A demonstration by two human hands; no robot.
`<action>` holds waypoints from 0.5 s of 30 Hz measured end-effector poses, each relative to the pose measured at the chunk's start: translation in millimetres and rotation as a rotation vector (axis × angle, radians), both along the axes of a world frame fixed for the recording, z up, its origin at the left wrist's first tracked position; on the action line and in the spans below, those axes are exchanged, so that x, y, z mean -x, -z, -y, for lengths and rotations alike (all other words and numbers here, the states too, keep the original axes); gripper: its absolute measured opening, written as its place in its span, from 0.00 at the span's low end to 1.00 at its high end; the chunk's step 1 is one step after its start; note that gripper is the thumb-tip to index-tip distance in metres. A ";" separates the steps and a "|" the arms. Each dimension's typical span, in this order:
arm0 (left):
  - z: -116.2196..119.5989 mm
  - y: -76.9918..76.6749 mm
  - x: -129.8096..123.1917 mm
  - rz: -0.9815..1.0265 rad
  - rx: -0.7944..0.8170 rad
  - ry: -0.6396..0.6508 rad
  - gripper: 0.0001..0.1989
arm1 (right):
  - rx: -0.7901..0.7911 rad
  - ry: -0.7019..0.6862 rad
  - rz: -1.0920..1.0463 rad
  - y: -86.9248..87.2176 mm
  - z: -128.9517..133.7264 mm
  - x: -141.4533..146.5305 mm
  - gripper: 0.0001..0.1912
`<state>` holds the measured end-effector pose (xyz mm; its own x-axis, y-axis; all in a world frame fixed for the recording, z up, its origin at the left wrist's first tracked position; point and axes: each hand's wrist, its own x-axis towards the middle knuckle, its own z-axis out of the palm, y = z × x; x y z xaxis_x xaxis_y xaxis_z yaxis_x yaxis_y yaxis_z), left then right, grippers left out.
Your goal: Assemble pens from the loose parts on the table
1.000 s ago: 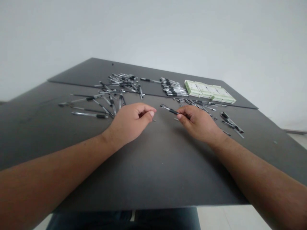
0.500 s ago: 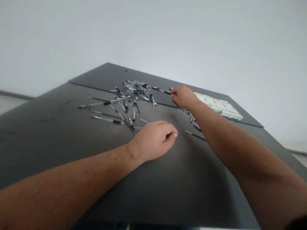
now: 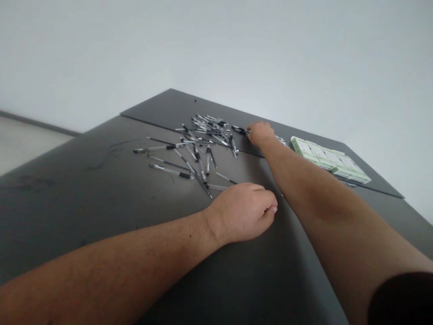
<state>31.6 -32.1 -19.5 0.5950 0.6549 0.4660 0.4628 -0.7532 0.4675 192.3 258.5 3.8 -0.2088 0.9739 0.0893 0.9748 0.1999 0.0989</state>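
Observation:
My left hand (image 3: pixel 248 212) is closed in a loose fist low over the near part of the table, its thumb against the curled fingers. Whatever it may hold is hidden. Farther back, my right hand (image 3: pixel 261 133) reaches down to the tabletop, with its fingers pinched at the end of a black-and-clear pen (image 3: pixel 241 130). Left of it lies a messy pile of pens (image 3: pixel 211 128). Closer to my left hand, several loose pens and thin refills (image 3: pixel 225 178) are scattered, including a clear pen with a black grip (image 3: pixel 171 170).
Flat green-and-white boxes (image 3: pixel 333 159) lie right of my right forearm. More pens (image 3: pixel 281 140) show just past my right hand. The dark grey table (image 3: pixel 101 198) has a seam across it, and a white wall (image 3: pixel 216 54) stands behind.
The view has turned left, so the table shifts right in the picture. My right hand has lowered to the table beside the pens there. My left hand remains closed.

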 end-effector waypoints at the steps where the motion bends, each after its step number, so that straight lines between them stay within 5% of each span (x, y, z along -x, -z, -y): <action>1: 0.0 -0.5 -0.2 0.000 0.000 -0.003 0.13 | -0.012 0.008 -0.007 -0.2 2.6 2.8 0.27; 15: -3.7 1.7 -0.5 0.018 -0.023 0.020 0.12 | 0.077 -0.068 -0.028 -6.4 40.7 42.5 0.16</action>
<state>32.1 -28.4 -21.2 0.5992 0.6322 0.4912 0.4395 -0.7725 0.4583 149.8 217.9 10.2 -0.2735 0.9616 0.0213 0.9608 0.2721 0.0532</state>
